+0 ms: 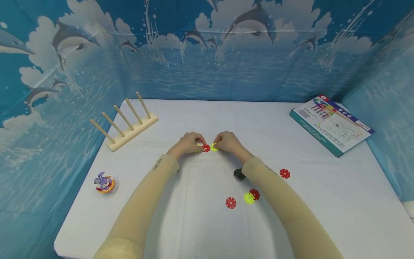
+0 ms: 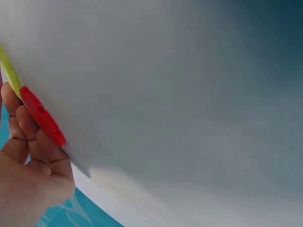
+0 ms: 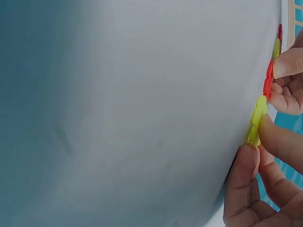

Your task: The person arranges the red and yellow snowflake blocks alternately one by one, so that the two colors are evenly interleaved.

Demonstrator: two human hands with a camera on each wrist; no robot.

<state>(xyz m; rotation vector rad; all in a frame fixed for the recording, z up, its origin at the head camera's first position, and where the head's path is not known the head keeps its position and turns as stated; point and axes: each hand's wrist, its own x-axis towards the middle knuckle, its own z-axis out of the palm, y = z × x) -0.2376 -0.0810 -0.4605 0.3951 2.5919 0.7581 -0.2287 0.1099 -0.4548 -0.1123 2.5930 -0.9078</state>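
Observation:
My left hand [image 1: 189, 144] pinches a red notched plastic disc [image 1: 206, 148] above the middle of the white table. Behind it in the right wrist view, a yellow-green disc [image 3: 276, 48] and a dark red one [image 3: 280, 32] line up, partly hidden. Opposite, my right hand [image 1: 228, 141] holds a yellow notched disc [image 3: 256, 120] between thumb and fingers. Its edge meets the red disc's edge; whether their notches interlock I cannot tell. The left wrist view shows the red disc [image 2: 41, 116] edge-on at the left fingertips.
Nearer me lie a loose red disc [image 1: 231, 203], an overlapping yellow disc [image 1: 249, 198] and red disc [image 1: 254, 194], and another red disc [image 1: 285, 173]. A black object [image 1: 239, 175] sits by the right sleeve. Around stand a wooden peg rack [image 1: 134, 133], purple toy [image 1: 104, 182] and box [image 1: 333, 124].

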